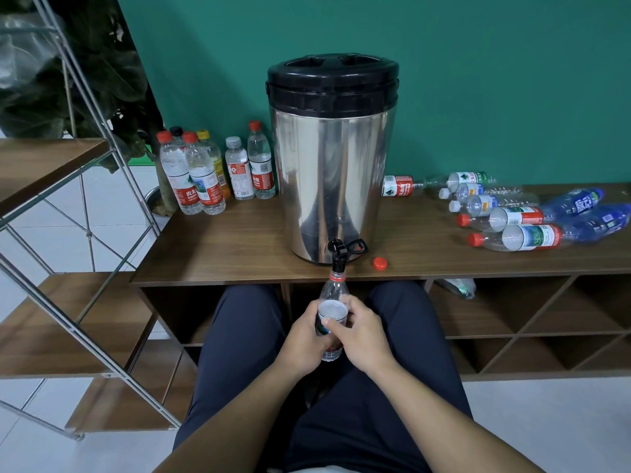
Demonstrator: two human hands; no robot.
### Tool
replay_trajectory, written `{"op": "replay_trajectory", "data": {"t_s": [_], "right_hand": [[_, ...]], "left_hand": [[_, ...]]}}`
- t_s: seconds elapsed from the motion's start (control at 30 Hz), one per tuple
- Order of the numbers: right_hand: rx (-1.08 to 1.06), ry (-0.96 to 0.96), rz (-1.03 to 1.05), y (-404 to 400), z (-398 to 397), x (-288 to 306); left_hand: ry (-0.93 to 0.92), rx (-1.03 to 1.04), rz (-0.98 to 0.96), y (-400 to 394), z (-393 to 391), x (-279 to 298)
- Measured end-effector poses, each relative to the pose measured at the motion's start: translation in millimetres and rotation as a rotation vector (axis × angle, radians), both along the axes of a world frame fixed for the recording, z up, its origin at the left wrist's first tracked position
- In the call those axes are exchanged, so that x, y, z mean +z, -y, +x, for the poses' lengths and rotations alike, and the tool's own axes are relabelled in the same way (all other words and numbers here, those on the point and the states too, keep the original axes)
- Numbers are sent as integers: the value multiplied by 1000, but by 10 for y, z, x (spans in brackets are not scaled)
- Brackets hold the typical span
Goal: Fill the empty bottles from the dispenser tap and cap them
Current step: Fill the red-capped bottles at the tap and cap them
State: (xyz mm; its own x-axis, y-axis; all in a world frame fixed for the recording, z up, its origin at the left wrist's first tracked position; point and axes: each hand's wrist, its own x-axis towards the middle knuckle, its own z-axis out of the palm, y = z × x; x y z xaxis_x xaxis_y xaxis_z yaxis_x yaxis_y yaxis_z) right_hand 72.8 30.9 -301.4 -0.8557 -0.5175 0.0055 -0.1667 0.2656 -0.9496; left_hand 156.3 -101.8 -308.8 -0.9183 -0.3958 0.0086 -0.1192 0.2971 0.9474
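A steel dispenser [331,165] with a black lid stands on the wooden cabinet top [222,247]. Its black tap [338,256] hangs over the front edge. Under the spout I hold a clear uncapped bottle [333,295], its red-ringed neck right at the spout. My left hand [304,339] and my right hand [362,336] both grip the bottle's body from either side. A loose red cap [379,263] lies on the top just right of the tap.
Several capped upright bottles [205,172] stand left of the dispenser. Several bottles [512,216] lie on their sides at the right. Open cubbies [529,312] run below the top. A metal-framed wooden shelf [68,268] stands at the left. My legs fill the foreground.
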Motion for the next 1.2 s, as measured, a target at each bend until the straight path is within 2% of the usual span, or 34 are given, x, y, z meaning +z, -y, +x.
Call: {"op": "replay_trajectory", "data": {"t_s": [1.2], "right_hand": [[-10,-2,2,3,-15,-42]], "left_hand": [[20,2,-1,-17,17,46]]}}
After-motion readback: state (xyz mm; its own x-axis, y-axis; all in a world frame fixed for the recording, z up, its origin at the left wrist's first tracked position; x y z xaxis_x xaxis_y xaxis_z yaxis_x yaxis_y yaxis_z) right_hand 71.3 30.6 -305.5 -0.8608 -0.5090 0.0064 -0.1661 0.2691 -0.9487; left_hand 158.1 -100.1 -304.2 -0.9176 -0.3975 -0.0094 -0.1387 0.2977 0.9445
